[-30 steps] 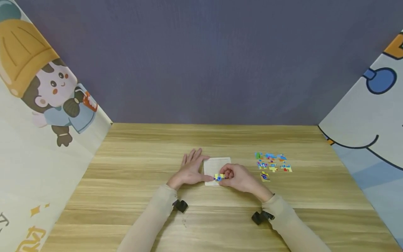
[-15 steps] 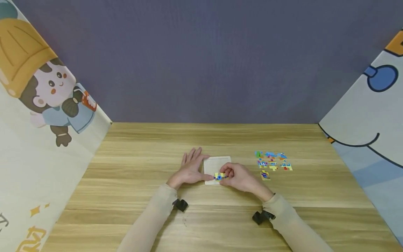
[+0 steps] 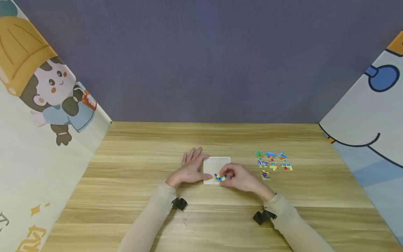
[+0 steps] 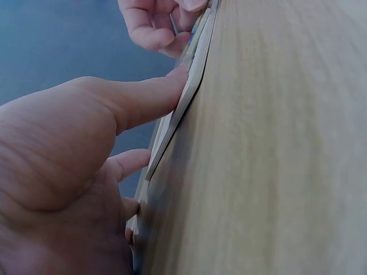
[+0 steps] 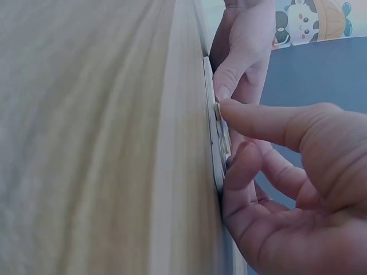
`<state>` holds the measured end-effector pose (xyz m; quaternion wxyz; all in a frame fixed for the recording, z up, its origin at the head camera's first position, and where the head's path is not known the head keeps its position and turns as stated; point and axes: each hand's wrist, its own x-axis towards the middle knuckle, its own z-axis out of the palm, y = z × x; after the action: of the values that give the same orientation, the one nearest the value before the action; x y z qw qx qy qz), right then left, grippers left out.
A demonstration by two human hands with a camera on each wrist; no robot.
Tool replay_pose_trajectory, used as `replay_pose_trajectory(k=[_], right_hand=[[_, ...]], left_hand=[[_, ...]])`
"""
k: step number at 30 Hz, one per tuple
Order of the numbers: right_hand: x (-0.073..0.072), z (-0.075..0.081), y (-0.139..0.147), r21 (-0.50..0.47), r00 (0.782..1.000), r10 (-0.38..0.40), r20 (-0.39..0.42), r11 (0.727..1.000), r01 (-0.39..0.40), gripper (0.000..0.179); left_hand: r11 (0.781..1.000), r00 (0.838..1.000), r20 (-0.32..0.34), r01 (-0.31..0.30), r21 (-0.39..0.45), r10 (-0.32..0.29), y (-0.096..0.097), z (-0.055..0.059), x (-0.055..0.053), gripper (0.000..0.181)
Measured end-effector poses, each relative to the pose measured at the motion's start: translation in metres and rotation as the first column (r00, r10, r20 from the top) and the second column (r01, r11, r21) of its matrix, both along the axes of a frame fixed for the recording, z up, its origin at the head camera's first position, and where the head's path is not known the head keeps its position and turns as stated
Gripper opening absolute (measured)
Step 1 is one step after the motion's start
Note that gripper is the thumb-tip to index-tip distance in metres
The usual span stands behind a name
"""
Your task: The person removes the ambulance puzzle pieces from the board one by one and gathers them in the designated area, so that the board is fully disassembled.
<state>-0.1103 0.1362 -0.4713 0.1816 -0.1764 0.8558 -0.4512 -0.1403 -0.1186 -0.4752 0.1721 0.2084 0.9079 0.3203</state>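
A pale square puzzle board (image 3: pixel 215 164) with a low rim lies on the table. Over its near part my right hand (image 3: pixel 239 177) pinches a yellow and blue jigsaw piece (image 3: pixel 219 177) between thumb and curled fingers. In the right wrist view the thumb of the right hand (image 5: pixel 309 172) presses the piece's edge, seen almost side-on. My left hand (image 3: pixel 189 173) is spread at the board's left side, its thumb on the near left edge and a finger at the far left corner. The left wrist view shows the left thumb (image 4: pixel 146 100) straight against the board's rim (image 4: pixel 178 120).
Right of the board, several colourful jigsaw pieces (image 3: pixel 273 166) lie in loose rows, with one piece (image 3: pixel 265 175) nearer me. A dark panel (image 3: pixel 214 63) stands behind the wood-grain table (image 3: pixel 157 140). Cartoon-printed walls (image 3: pixel 63 87) flank both sides.
The piece under my right fingers has turned, its yellow and blue pattern lying differently. The right fingers have shifted slightly; my left hand stays in place on the board.
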Motion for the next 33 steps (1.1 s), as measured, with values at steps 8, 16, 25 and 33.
replay_pose_trajectory(k=[8,16,25,33], right_hand=[[0.001,0.001,-0.001,0.008,1.0,-0.006,0.014,1.0,0.006,0.034],[0.006,0.006,-0.003,0.099,0.997,0.031,-0.068,0.995,-0.024,0.033],[0.001,0.016,0.011,0.165,0.991,0.115,-0.067,0.981,-0.103,0.037],[-0.006,0.019,0.024,0.179,0.995,0.102,-0.008,0.979,-0.099,0.032]], left_hand=[[1.0,1.0,-0.001,-0.001,0.006,0.001,0.0,0.001,0.001,0.082],[1.0,1.0,0.001,-0.001,-0.005,0.001,0.001,0.003,0.001,0.083],[1.0,1.0,-0.008,-0.006,-0.011,0.005,0.0,0.001,0.0,0.084],[0.999,0.999,-0.032,-0.025,-0.04,0.024,0.013,0.014,0.004,0.08]])
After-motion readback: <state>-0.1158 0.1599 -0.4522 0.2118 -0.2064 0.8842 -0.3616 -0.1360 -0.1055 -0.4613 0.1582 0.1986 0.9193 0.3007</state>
